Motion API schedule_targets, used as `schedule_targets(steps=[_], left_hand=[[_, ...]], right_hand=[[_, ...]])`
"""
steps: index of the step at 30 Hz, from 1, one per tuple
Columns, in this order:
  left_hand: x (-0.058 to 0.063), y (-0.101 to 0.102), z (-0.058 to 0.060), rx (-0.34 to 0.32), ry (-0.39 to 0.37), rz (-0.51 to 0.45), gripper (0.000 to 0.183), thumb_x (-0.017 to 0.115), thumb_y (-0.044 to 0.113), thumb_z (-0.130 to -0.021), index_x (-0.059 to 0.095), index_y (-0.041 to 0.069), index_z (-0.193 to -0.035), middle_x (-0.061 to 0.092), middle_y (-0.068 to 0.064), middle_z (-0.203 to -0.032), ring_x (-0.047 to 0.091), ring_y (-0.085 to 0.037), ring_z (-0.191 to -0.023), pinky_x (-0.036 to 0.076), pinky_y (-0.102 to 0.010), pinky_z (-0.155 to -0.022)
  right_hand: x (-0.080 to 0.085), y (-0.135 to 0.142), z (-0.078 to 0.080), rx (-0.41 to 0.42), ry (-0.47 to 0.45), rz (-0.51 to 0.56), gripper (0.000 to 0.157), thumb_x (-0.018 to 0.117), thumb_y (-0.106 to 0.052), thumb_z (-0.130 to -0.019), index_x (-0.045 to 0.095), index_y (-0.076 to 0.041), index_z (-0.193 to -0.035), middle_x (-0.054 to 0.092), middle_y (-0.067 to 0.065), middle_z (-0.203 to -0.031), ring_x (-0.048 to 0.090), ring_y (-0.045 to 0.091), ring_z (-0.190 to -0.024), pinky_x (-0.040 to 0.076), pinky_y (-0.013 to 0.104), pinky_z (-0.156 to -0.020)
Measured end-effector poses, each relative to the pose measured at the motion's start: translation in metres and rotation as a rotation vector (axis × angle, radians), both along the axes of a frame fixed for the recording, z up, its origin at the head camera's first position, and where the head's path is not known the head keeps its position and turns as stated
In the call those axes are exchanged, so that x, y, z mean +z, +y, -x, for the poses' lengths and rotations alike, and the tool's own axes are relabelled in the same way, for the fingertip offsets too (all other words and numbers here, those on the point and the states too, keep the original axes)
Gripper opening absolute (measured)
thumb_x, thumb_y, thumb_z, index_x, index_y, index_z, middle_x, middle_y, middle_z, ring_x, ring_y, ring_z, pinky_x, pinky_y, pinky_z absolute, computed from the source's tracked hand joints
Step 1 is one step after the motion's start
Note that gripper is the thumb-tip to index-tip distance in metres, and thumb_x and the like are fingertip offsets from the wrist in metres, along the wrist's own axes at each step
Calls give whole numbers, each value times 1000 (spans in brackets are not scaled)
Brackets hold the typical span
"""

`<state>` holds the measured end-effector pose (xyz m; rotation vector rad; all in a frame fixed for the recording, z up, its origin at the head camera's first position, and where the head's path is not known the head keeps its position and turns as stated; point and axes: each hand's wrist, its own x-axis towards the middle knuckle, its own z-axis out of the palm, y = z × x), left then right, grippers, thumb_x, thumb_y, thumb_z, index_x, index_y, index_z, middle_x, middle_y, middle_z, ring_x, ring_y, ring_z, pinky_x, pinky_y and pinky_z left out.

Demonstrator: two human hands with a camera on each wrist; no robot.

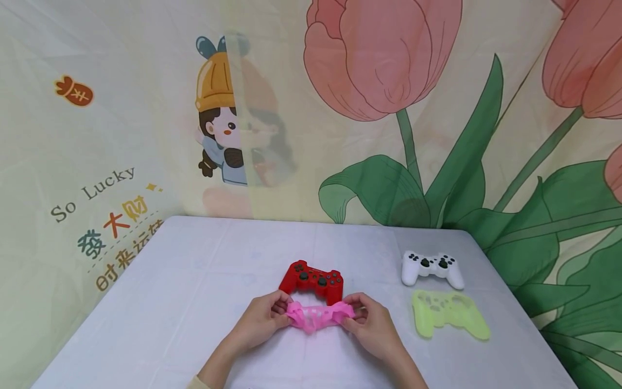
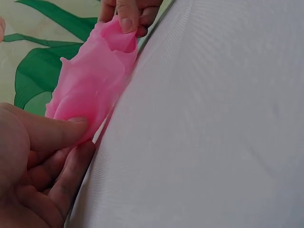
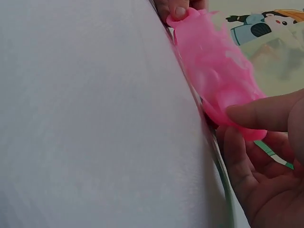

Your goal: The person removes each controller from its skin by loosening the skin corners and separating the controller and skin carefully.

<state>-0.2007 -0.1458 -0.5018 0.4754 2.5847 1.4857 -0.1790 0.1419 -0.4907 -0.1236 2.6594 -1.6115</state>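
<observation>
Between both hands a soft pink silicone controller cover is held stretched sideways, its edges crumpled. My left hand pinches its left end between thumb and fingers, also seen in the left wrist view, where the cover runs up to the other hand. With thumb and curled fingers, my right hand pinches the right end; the right wrist view shows that grip on the cover closely. Just behind the cover lies a red game controller, buttons and sticks facing up, its right handle close to the cover.
On the right of the white-covered table lies a white game controller. In front of it is a flat pale green controller cover. A printed cloth backdrop with tulips hangs behind the table.
</observation>
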Motion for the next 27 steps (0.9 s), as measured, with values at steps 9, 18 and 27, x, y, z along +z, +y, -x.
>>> schedule_targets(steps=[9,18,27], left_hand=[[1,-3,-1,-42,31,-14,33,76,-4,-88,70,17,-112,69,1,-103,67,-20,-96,58,-25,-85],[2,-5,-2,-35,55,-17,45,77,-6,-89,69,23,-123,67,1,-104,66,-15,-98,59,-24,-86],[6,-3,-4,-46,44,-17,50,81,1,-91,48,14,-126,73,6,-101,70,-14,-95,57,-25,-87]], right_hand=[[4,11,-2,108,-44,-34,39,89,-16,-87,72,-16,-122,68,5,-115,67,18,-88,59,22,-77],[9,19,-6,138,-52,-43,48,87,-4,-84,71,-15,-128,68,8,-118,64,19,-82,57,25,-71],[5,21,-5,167,-80,-18,46,84,-4,-84,55,-5,-119,68,4,-95,66,20,-86,56,24,-74]])
